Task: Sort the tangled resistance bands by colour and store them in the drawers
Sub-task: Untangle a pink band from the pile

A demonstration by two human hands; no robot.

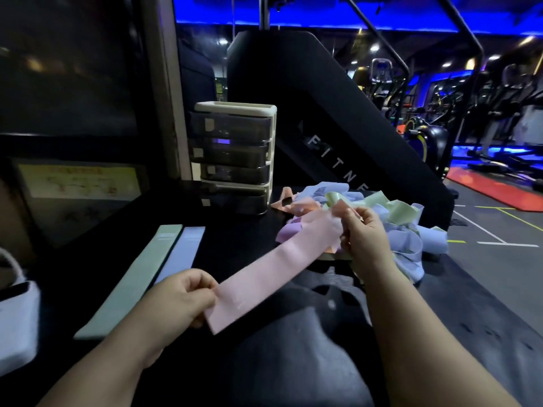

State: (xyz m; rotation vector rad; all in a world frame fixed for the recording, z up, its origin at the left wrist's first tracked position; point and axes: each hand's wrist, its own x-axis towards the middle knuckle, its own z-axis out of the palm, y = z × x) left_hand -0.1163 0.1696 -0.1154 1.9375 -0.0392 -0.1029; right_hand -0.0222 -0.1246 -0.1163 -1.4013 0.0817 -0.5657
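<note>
A pink resistance band (pixel 276 268) is stretched flat between both hands. My left hand (pixel 182 298) pinches its near end and my right hand (pixel 364 230) pinches its far end, just in front of the tangled pile of bands (pixel 390 212) in pale blue, green, orange and purple. Two bands lie flat side by side on the black surface at the left: a green band (pixel 132 280) and a pale blue band (pixel 183 251). The small drawer unit (pixel 235 154) with dark translucent drawers stands behind them, all drawers closed.
A white bag (pixel 14 315) sits at the left edge. A large black fitness machine (pixel 323 113) rises behind the pile. My grey-clad lap (pixel 293 348) is below the band. The gym floor (pixel 499 259) with more machines lies to the right.
</note>
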